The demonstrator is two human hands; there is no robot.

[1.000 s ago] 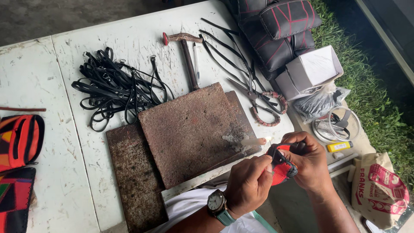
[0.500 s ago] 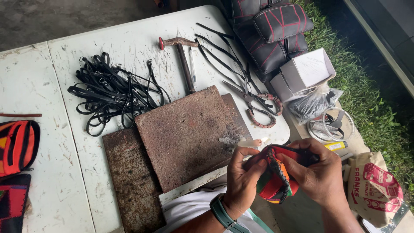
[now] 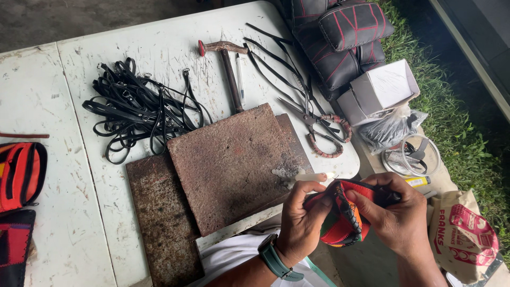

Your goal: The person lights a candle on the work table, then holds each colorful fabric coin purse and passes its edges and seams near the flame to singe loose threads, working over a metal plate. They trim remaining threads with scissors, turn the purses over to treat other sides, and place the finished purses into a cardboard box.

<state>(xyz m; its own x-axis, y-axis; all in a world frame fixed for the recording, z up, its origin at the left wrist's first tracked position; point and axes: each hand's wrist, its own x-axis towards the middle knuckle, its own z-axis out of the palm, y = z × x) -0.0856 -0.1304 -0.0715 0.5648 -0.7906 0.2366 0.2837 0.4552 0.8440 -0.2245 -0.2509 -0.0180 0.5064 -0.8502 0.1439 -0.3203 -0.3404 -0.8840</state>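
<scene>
Left hand (image 3: 300, 220) and right hand (image 3: 396, 215) hold a red-orange pouch (image 3: 342, 218) just off the tabletop's (image 3: 79, 212) near edge, fingers of both clamped on it. Beyond lie two rusty plates (image 3: 234, 165), the lower one overhanging that edge. Farther off: straps (image 3: 138, 109), hammer (image 3: 228, 66), scissors (image 3: 321, 127).

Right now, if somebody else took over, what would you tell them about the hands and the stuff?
Left hand and right hand both grip the small red, green and black pouch, just off the near edge of the white table.
Rusty metal plates, a candle stub, scissors, a hammer and a heap of black straps lie on the table.
Done and left: cannot tell.
</scene>
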